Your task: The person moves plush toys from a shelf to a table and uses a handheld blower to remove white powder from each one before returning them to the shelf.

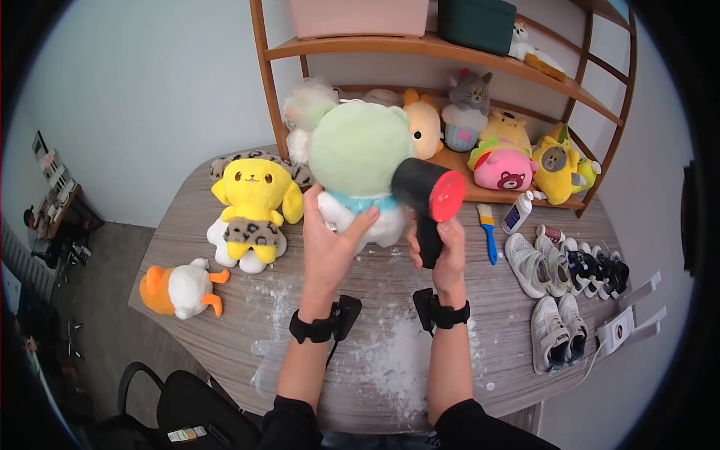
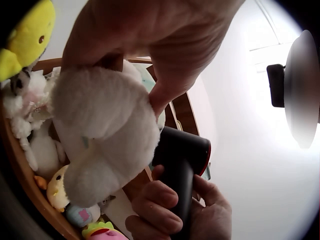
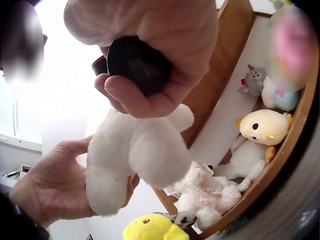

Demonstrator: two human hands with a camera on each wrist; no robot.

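My left hand (image 1: 337, 247) grips a plush toy (image 1: 361, 150) by its white body, with the thumb across its front. The toy has a pale green head with its back toward me and a light blue band at the neck. In the left wrist view its white furry legs (image 2: 110, 140) hang below the hand. Around the handle of a black hair dryer (image 1: 420, 187) curl the fingers of my right hand (image 1: 448, 251). The dryer's red round end faces right, and its other end overlaps the toy's side. From the right wrist view, the handle's butt (image 3: 140, 65) shows inside the fist.
A yellow plush (image 1: 259, 187) and an orange-and-white plush (image 1: 184, 289) are on the left. Behind stands a wooden shelf (image 1: 480, 169) of plush toys. To the right are a brush (image 1: 488, 232), a white bottle (image 1: 517, 212) and several shoes (image 1: 551, 337). White powder (image 1: 397, 360) marks the table.
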